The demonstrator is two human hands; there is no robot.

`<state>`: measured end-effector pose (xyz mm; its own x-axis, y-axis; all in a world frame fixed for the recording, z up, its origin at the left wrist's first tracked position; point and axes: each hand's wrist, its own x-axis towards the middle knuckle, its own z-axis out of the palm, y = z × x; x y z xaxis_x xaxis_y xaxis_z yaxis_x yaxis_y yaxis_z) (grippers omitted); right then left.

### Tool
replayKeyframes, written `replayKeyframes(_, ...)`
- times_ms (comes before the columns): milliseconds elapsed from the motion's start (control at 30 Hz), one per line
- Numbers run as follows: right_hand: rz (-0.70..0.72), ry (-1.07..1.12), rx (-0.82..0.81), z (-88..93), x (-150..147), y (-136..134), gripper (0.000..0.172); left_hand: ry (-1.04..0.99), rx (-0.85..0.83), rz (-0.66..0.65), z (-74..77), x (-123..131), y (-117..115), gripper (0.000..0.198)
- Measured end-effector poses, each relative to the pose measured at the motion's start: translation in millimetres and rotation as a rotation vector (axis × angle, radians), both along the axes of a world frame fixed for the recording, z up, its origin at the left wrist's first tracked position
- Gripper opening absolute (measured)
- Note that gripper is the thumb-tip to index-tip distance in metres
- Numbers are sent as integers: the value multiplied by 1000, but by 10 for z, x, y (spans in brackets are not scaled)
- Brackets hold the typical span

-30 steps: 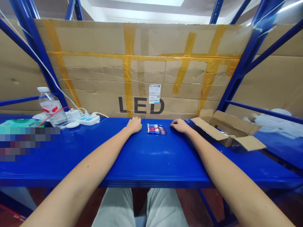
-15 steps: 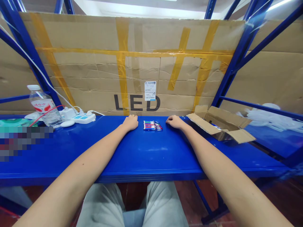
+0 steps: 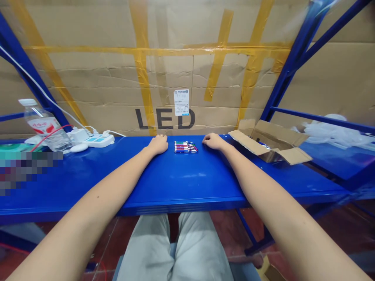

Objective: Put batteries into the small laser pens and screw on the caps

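A neat row of several pens (image 3: 185, 147), in blue, green, red and purple with silvery parts, lies side by side on the blue table (image 3: 187, 185). Just left of the pens, my left hand (image 3: 158, 144) rests on the tabletop with its fingers curled in, apart from them. To their right sits my right hand (image 3: 212, 141), also loosely closed on the table, with nothing seen in it. Neither hand touches the pens. The undersides of both hands are hidden.
An open cardboard box (image 3: 268, 142) with items inside stands at the right. At the left are a water bottle (image 3: 47, 127), a white power strip (image 3: 99, 139) and cables. A large cardboard sheet (image 3: 111, 86) marked LED backs the table, between blue rack posts (image 3: 293, 74).
The camera view has tipped downward, so everything sits slightly higher in the picture. My hands and the pens keep their places on the table.
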<state>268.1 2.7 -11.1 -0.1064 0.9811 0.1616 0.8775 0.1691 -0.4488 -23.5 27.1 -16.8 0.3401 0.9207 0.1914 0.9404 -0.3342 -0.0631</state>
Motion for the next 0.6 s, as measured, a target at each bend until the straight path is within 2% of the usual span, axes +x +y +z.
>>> replayKeyframes(167,-1,7,16,-19,5,36,16,1,-9,2,54,-5,-35,37)
replayKeyframes(233,-14,6,27,-15,-10,35,16,-21,-1,6,126,-7,-71,33)
replayKeyframes(300,-38,8,52,-1,-34,21,16,-87,89,1,218,3,-132,30)
replayKeyframes(367,-57,10,93,30,-68,-13,17,-151,176,-66,305,39,-221,29)
replayKeyframes(433,-38,25,121,82,-113,-70,18,-172,147,-206,364,109,-334,26)
replayKeyframes(500,68,68,80,151,-170,-147,18,-157,90,-361,386,208,-455,24)
replayKeyframes(600,360,107,-102,249,-271,-267,19,-103,6,-498,372,360,-603,22)
